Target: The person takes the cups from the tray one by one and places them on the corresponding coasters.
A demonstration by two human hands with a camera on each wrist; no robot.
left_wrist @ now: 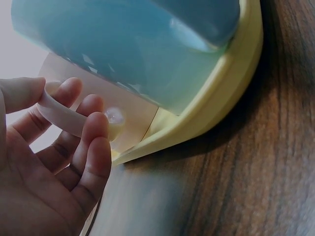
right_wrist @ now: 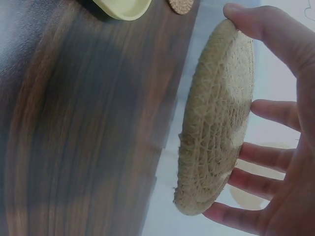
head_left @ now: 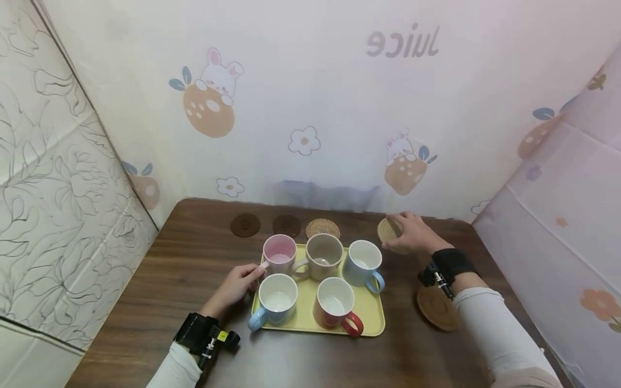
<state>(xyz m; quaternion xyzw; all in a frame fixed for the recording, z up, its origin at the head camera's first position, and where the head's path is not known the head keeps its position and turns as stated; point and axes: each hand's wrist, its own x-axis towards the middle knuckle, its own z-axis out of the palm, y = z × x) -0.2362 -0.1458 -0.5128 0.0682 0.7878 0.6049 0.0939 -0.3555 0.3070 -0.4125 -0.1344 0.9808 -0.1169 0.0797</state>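
My left hand (head_left: 237, 285) pinches the handle (left_wrist: 66, 115) of a pink mug (head_left: 280, 251), which stands at the back left of a yellow tray (head_left: 304, 307). In the right wrist view, my right hand (right_wrist: 280, 147) holds a round woven straw coaster (right_wrist: 216, 123) by its edge, lifted and tilted above the table. Beside the pink mug on the tray stand a beige mug (head_left: 324, 256) and a blue mug (head_left: 363, 263). A light blue mug (head_left: 278, 296) and a red-handled mug (head_left: 335, 302) form the front row.
Behind the tray, two dark round coasters (head_left: 245, 224) and a tan woven coaster (head_left: 323, 228) lie in a line on the wooden table (head_left: 194, 258). A brown round wooden coaster (head_left: 436, 308) sits at the right, partly under my right forearm. A patterned curtain (head_left: 310, 97) hangs behind the table.
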